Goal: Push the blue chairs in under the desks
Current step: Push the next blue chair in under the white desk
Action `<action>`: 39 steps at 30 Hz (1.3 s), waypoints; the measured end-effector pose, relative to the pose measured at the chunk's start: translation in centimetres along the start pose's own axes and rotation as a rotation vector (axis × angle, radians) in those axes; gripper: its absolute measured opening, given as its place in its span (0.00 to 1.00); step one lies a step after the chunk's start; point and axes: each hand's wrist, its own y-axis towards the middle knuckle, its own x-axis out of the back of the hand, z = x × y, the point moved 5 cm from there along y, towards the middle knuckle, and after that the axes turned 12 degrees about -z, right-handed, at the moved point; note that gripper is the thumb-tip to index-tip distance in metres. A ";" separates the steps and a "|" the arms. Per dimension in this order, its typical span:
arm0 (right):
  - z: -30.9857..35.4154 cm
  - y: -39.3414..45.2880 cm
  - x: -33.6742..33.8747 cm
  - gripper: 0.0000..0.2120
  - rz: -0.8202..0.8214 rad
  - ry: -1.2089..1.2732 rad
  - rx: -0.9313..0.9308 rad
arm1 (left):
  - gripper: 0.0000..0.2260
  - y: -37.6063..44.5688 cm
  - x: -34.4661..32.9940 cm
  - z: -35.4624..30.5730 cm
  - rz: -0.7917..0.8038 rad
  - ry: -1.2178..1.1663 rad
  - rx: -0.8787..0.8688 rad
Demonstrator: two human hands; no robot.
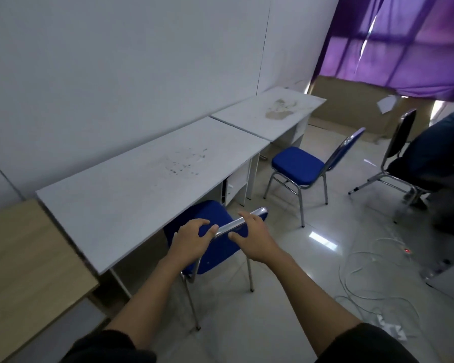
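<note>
A blue padded chair [215, 247] with a chrome frame stands at the near white desk [131, 195], its seat partly under the desktop. My left hand [192, 242] grips the left end of the chair's top rail. My right hand [252, 237] rests on the right part of the same rail, fingers curled over it. A second blue chair [299, 165] stands out on the floor, apart from the far white desk [268, 113], with its seat facing that desk.
A wooden cabinet [24, 268] adjoins the near desk on the left. A person sits on a dark chair [401, 142] at the right. White cables and a power strip [388, 328] lie on the tiled floor. A purple curtain [404, 43] hangs behind.
</note>
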 end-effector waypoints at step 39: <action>-18.4 22.2 -5.9 0.38 0.546 0.117 0.056 | 0.39 0.9 -19.2 -0.1 -0.711 -0.192 0.913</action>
